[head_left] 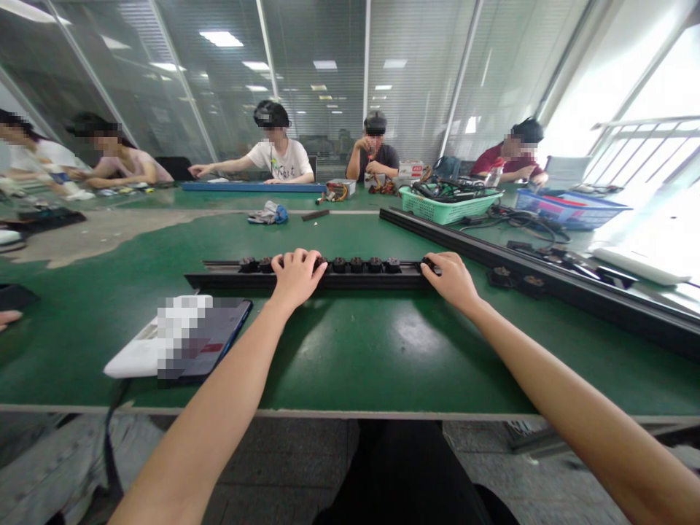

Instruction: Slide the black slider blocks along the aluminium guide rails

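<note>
A long black metal rail (350, 281) lies across the green table in front of me. Several small black round-topped modules (356, 264) sit in a row along its channel. Over the left half of the rail, my left hand (298, 273) curls its fingers and thumb around it, covering part of the row. At the rail's right end, my right hand (451, 275) is closed with thumb and fingers pinching a small black module (427, 264), mostly hidden by the fingers.
A longer black rail (525, 262) runs diagonally on the right, beside loose black modules (533, 283). A white device (147, 343) and a dark tablet-like item (224, 335) lie front left. Beyond are a cloth (267, 213), a green basket (442, 209), a blue basket (574, 211) and several seated people.
</note>
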Demonstrator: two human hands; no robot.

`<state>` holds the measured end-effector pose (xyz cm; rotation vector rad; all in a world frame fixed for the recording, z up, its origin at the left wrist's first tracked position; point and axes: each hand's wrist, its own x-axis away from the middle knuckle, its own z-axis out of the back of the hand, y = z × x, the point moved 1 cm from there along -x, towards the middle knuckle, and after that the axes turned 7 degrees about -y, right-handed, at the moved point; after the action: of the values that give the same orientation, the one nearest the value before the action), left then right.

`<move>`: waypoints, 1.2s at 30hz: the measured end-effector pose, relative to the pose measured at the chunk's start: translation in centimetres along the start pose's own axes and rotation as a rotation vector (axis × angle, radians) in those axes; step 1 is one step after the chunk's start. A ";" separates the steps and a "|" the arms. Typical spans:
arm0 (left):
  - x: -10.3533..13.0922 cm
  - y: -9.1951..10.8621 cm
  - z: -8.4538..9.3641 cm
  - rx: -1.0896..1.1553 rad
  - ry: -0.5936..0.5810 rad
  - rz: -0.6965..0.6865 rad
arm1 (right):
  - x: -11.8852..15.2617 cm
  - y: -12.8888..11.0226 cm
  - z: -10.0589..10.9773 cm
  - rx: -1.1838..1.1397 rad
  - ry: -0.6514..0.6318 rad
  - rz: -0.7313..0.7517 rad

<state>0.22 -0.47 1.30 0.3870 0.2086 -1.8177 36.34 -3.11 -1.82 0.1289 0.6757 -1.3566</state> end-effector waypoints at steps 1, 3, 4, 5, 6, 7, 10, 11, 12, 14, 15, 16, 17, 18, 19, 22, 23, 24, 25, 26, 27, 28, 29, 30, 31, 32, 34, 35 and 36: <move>0.0 0.0 0.0 0.000 -0.002 0.002 | 0.0 0.0 0.0 0.019 0.012 0.013; 0.0 -0.1 -0.1 0.001 -0.002 0.005 | 0.1 -0.1 0.1 0.068 0.044 0.023; -0.1 -0.1 -0.1 0.002 -0.003 0.006 | 0.2 -0.1 0.1 0.095 0.062 0.018; -0.1 -0.1 -0.1 0.003 -0.002 0.006 | 0.3 -0.2 0.1 0.121 0.075 0.008; -0.1 -0.1 -0.1 0.004 -0.002 0.006 | 0.4 -0.3 0.2 0.144 0.081 -0.005; -0.1 0.0 -0.1 0.005 0.000 0.006 | 0.4 -0.5 0.2 0.163 0.080 -0.019; 0.0 0.0 0.0 0.005 -0.001 0.006 | 0.6 -0.9 0.1 0.186 0.054 -0.062; 0.0 0.0 0.0 0.005 0.000 0.006 | 0.6 -1.0 0.0 0.185 0.045 -0.070; 0.0 0.0 0.0 0.004 0.000 0.005 | 0.6 -1.0 0.0 0.180 0.037 -0.072; 0.0 0.0 0.0 0.001 0.001 0.001 | 0.5 -1.1 -0.1 0.169 0.026 -0.071; 0.0 0.0 0.0 0.000 0.001 0.000 | 0.5 -1.1 -0.1 0.164 0.022 -0.072; 0.0 0.0 0.0 -0.001 -0.001 0.000 | 0.5 -1.0 -0.2 0.159 0.018 -0.076; 0.0 0.0 0.0 0.000 -0.003 0.001 | 0.4 -1.0 -0.2 0.154 0.013 -0.080; 0.0 0.0 0.1 0.001 -0.005 0.003 | 0.4 -0.9 -0.2 0.150 0.009 -0.084; 0.0 0.0 0.1 0.003 -0.007 0.005 | 0.4 -0.8 -0.3 0.147 0.007 -0.086; 0.0 0.1 0.2 0.009 -0.010 0.006 | 0.3 -0.6 -0.4 0.148 0.006 -0.088; 0.0 0.1 0.2 0.009 -0.009 0.004 | 0.2 -0.5 -0.5 0.152 0.003 -0.091; 0.1 0.1 0.2 0.009 -0.007 0.001 | 0.2 -0.5 -0.6 0.157 -0.003 -0.098; 0.1 0.1 0.2 0.009 -0.004 -0.001 | 0.2 -0.5 -0.6 0.165 -0.013 -0.105; 0.1 0.1 0.2 0.008 -0.002 -0.002 | 0.2 -0.5 -0.7 0.174 -0.024 -0.114; 0.0 0.0 0.1 0.005 0.000 -0.001 | 0.1 -0.5 -0.7 0.185 -0.034 -0.122; 0.0 0.0 0.1 0.001 0.001 0.001 | 0.1 -0.5 -0.8 0.195 -0.041 -0.129; 0.0 0.0 0.1 -0.003 0.001 0.001 | 0.1 -0.4 -0.8 0.205 -0.044 -0.132; 0.0 0.0 0.0 -0.008 0.001 0.002 | 0.1 -0.3 -0.8 0.211 -0.045 -0.129; 0.0 0.0 0.0 -0.012 0.002 0.002 | 0.0 -0.2 -0.8 0.212 -0.045 -0.120; 0.0 0.0 0.0 -0.014 0.003 0.001 | 0.0 -0.1 -0.8 0.208 -0.046 -0.106; 0.0 0.0 0.0 -0.012 0.006 -0.002 | 0.0 0.1 -0.7 0.191 -0.047 -0.069; 0.0 0.0 -0.1 -0.009 0.008 -0.002 | 0.0 0.2 -0.7 0.184 -0.046 -0.055; 0.0 0.0 -0.1 -0.007 0.010 -0.003 | 0.0 0.3 -0.7 0.180 -0.041 -0.046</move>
<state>0.22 -0.40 1.25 0.3906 0.2224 -1.8176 36.32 -2.70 -2.43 0.2301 0.5241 -1.4599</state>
